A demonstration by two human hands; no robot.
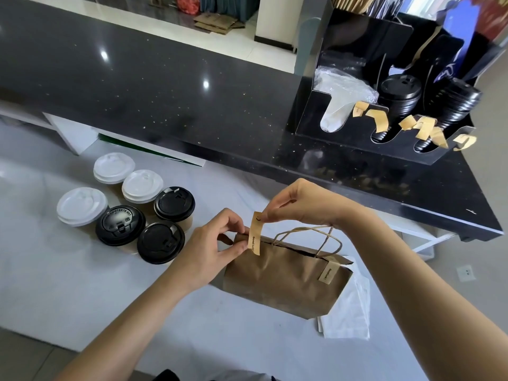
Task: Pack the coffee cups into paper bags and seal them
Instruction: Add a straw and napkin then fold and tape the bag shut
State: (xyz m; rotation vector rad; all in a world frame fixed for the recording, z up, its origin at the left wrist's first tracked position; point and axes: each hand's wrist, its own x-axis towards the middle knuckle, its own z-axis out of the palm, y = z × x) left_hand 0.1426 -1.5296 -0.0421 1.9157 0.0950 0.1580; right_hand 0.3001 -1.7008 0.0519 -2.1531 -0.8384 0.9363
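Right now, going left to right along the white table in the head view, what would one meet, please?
White-lidded cups → black-lidded cups → left hand → sticker strip → right hand → second sticker → white bags.

A plain brown paper bag (283, 281) carries tan stickers (255, 234) printed in black, beside three white-lidded cups (114, 167) and three black-lidded cups (160, 242) on a black speckled counter (165, 100).

Café counter corner in daylight

A black speckled countertop (165, 86) is reflecting ceiling lights above a white worktop (82, 284); a black acrylic organizer (354, 42) is standing at its right end, while flattened cardboard (217, 23) is lying on the glossy pale floor (154, 12) beyond.
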